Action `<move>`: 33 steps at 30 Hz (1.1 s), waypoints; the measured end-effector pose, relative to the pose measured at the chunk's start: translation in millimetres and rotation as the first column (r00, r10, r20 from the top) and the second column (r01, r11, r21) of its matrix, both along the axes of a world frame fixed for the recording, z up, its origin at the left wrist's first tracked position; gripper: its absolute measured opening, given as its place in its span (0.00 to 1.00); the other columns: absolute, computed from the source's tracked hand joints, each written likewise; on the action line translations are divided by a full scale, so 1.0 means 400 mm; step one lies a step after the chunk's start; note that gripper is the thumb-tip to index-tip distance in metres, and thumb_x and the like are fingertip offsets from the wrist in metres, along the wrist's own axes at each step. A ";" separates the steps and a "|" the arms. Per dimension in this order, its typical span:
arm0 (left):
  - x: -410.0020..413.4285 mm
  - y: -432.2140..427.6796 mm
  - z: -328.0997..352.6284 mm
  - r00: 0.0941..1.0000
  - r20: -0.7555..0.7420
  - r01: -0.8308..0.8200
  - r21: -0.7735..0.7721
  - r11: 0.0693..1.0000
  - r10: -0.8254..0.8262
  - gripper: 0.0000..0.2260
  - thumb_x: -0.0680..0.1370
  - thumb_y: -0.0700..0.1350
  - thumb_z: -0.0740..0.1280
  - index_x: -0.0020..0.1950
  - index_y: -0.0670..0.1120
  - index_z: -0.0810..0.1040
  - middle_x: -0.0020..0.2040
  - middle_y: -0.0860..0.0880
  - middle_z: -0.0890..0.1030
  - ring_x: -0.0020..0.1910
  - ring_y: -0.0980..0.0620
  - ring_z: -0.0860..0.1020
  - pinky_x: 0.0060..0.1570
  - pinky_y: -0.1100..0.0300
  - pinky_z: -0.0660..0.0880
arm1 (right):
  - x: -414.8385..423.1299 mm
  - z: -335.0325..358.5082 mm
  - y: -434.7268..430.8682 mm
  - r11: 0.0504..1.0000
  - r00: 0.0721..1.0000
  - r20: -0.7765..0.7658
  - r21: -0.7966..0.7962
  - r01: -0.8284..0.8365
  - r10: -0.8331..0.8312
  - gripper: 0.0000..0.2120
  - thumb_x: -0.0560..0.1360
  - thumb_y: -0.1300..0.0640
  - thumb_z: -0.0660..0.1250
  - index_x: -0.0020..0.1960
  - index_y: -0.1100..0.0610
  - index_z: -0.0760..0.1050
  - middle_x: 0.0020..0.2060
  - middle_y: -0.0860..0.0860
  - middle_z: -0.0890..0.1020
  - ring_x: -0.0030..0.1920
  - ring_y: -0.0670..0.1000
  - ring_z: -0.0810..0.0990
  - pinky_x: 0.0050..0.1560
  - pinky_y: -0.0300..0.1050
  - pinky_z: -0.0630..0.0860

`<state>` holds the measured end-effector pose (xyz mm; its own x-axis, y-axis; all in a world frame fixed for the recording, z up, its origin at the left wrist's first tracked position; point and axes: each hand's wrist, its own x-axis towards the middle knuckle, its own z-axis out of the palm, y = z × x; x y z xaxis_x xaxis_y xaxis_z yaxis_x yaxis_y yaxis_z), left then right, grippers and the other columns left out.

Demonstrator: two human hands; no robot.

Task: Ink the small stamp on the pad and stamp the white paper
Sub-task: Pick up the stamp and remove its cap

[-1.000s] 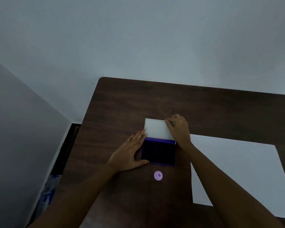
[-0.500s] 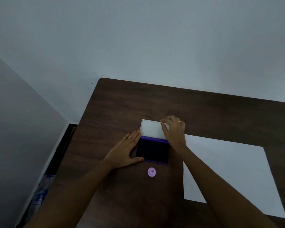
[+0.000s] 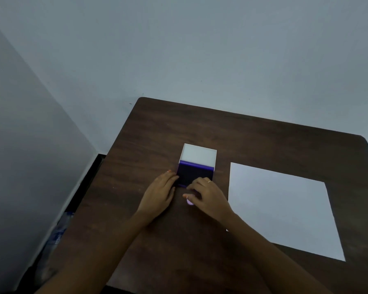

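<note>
The ink pad (image 3: 193, 174) lies open at the table's middle, its dark purple pad facing up and its white lid (image 3: 198, 154) folded back behind it. My left hand (image 3: 159, 195) rests flat on the table, fingertips touching the pad's left front corner. My right hand (image 3: 207, 198) is curled just in front of the pad, thumb and fingers closed around the small pink stamp (image 3: 189, 202). Only the stamp's left edge shows under the fingers, and it seems to sit on the table. The white paper (image 3: 282, 209) lies flat to the right of my right hand.
The dark wooden table (image 3: 157, 132) stands against a pale wall at the back. Its left edge drops to a dark gap, where a plastic bottle (image 3: 58, 231) lies on the floor. My forearms cross the near part of the table.
My right hand has left the lid and come down in front of the pad, closing on the stamp. My left hand has stayed at the pad's left side. The view has shifted left.
</note>
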<state>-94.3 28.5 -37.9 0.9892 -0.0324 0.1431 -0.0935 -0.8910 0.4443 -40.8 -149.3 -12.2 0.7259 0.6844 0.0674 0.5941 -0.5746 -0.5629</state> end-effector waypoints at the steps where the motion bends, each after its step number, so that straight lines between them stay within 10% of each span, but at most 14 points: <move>1: -0.017 -0.013 -0.003 1.000 -0.005 -0.016 -0.023 1.000 0.016 0.17 0.77 0.40 0.63 0.65 0.43 0.69 0.67 0.42 0.72 0.67 0.47 0.67 0.67 0.55 0.59 | -0.013 -0.007 -0.003 1.000 1.000 -0.018 -0.002 0.018 -0.018 0.13 0.73 0.49 0.64 0.52 0.56 0.75 0.51 0.54 0.80 0.50 0.51 0.75 0.49 0.38 0.66; 13: -0.115 -0.107 0.003 0.979 -0.143 -0.185 -0.314 0.931 0.146 0.10 0.77 0.39 0.62 0.58 0.44 0.73 0.57 0.45 0.76 0.55 0.52 0.73 0.56 0.63 0.68 | -0.073 -0.055 -0.005 0.954 0.905 -0.338 0.060 0.293 -0.257 0.13 0.75 0.56 0.63 0.57 0.61 0.72 0.57 0.59 0.77 0.56 0.54 0.74 0.58 0.44 0.69; 18: -0.101 -0.136 0.047 0.965 -0.177 -0.261 -0.538 0.802 0.195 0.13 0.75 0.37 0.65 0.59 0.43 0.73 0.56 0.46 0.76 0.54 0.54 0.75 0.52 0.74 0.69 | -0.086 -0.018 0.005 0.755 0.632 -0.698 0.203 0.624 -0.335 0.09 0.71 0.57 0.68 0.50 0.59 0.77 0.49 0.55 0.80 0.47 0.48 0.76 0.54 0.43 0.73; 26: -0.087 -0.161 0.108 0.967 -0.116 -0.244 -0.668 0.702 0.226 0.13 0.71 0.37 0.69 0.56 0.44 0.76 0.51 0.46 0.80 0.51 0.54 0.78 0.53 0.66 0.74 | -0.075 0.027 -0.028 0.539 0.213 -0.969 0.245 0.806 0.122 0.08 0.75 0.64 0.61 0.48 0.56 0.77 0.51 0.57 0.79 0.50 0.52 0.79 0.44 0.38 0.79; 33: -0.083 -0.161 0.134 0.971 -0.082 -0.213 -0.713 0.668 0.223 0.11 0.70 0.39 0.71 0.51 0.46 0.79 0.46 0.50 0.81 0.47 0.60 0.79 0.46 0.71 0.75 | -0.075 0.048 -0.030 0.459 0.153 -0.960 0.248 0.853 0.235 0.06 0.73 0.63 0.63 0.46 0.58 0.79 0.50 0.57 0.79 0.50 0.52 0.79 0.39 0.36 0.80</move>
